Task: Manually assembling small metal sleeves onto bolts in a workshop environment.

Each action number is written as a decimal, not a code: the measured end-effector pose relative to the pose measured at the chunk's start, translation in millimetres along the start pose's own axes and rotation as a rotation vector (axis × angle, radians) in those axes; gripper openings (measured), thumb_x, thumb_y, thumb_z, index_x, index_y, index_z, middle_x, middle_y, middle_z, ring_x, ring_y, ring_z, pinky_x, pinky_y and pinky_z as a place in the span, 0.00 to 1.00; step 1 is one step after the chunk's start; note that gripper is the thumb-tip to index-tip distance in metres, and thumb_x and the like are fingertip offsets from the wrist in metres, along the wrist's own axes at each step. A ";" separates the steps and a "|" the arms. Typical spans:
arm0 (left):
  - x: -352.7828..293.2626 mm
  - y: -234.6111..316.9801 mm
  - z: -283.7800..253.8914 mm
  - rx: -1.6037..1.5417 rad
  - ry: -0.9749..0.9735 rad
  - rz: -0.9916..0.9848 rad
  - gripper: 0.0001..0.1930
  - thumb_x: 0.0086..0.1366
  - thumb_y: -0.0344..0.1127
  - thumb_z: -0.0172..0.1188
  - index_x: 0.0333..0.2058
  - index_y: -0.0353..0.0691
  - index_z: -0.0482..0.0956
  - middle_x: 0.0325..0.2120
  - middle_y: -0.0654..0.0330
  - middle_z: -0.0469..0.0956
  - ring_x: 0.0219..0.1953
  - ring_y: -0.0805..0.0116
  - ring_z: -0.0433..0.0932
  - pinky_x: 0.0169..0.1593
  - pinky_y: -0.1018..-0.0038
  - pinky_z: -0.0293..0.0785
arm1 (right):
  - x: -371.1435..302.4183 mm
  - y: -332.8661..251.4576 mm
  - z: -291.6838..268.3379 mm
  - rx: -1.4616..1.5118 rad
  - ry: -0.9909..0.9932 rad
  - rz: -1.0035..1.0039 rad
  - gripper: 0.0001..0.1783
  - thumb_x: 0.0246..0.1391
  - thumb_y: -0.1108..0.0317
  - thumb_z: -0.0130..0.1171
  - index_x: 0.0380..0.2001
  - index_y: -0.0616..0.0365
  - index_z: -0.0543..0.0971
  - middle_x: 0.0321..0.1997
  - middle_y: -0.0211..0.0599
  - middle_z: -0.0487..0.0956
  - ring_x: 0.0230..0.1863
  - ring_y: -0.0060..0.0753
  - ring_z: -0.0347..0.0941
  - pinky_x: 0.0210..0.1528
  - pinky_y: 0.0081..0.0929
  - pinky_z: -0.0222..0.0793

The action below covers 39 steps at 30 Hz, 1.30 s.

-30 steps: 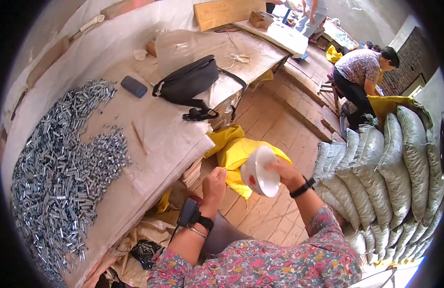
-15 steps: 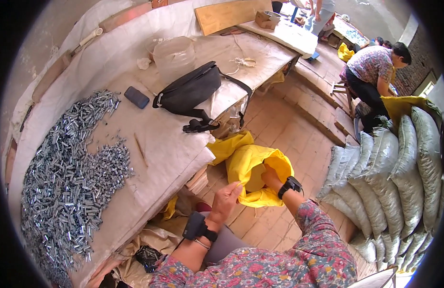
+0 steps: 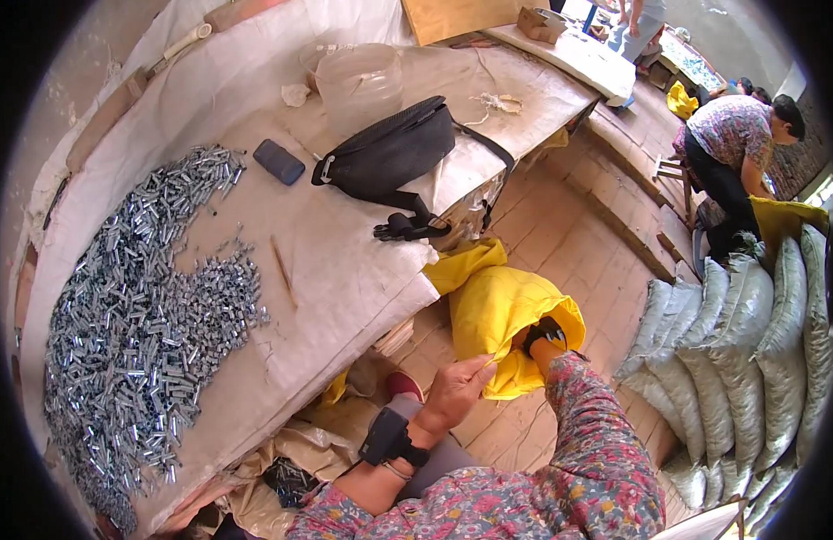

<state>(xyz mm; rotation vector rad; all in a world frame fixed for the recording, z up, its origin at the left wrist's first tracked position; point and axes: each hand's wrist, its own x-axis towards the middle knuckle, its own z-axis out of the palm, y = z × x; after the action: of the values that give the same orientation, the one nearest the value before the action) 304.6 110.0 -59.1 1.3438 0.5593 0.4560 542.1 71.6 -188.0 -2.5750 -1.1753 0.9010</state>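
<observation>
A yellow cloth bag lies by the corner of the table, its mouth turned toward me. My left hand pinches the near left edge of the bag's opening. My right arm reaches in through the mouth, and the right wrist, with a black band, is at the rim. Inside the bag my right hand is hidden, so its fingers do not show. Left of the bag, a heap of small shiny metal tubes covers part of the cloth-covered table.
On the table lie a black waist bag, a dark phone-like block, a thin stick and a clear plastic tub. Stacked white sacks stand at the right. Another person bends over behind them.
My right hand has gone deeper into the yellow bag, its wrist now at the rim. My left hand still pinches the edge. The whole view has shifted slightly.
</observation>
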 end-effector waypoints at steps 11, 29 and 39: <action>-3.1 18.6 1.9 0.153 -0.045 -0.024 0.13 0.62 0.33 0.53 0.41 0.31 0.76 0.25 0.50 0.78 0.26 0.68 0.77 0.30 0.77 0.71 | 7.1 -1.7 -14.3 0.016 -0.075 0.045 0.27 0.43 0.69 0.56 0.51 0.57 0.67 0.51 0.46 0.71 0.52 0.44 0.67 0.53 0.32 0.63; 2.6 5.5 6.4 0.201 -0.003 0.219 0.11 0.61 0.32 0.52 0.39 0.33 0.76 0.30 0.47 0.77 0.32 0.55 0.78 0.34 0.71 0.72 | -25.7 57.6 -24.5 -0.136 -0.154 -0.178 0.23 0.43 0.68 0.56 0.47 0.57 0.70 0.48 0.43 0.73 0.48 0.42 0.69 0.50 0.33 0.65; 5.0 11.4 10.6 0.074 0.038 0.266 0.11 0.61 0.36 0.50 0.34 0.35 0.77 0.26 0.47 0.76 0.30 0.50 0.75 0.33 0.66 0.71 | -19.9 40.0 -36.2 -0.307 -0.334 -0.490 0.21 0.44 0.67 0.55 0.45 0.57 0.72 0.47 0.42 0.74 0.47 0.41 0.70 0.48 0.33 0.66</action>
<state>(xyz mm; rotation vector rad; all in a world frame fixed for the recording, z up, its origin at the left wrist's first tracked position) 315.1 106.8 -47.1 1.4899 0.4333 0.6840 578.5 33.3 -165.3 -2.2093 -2.0636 1.1203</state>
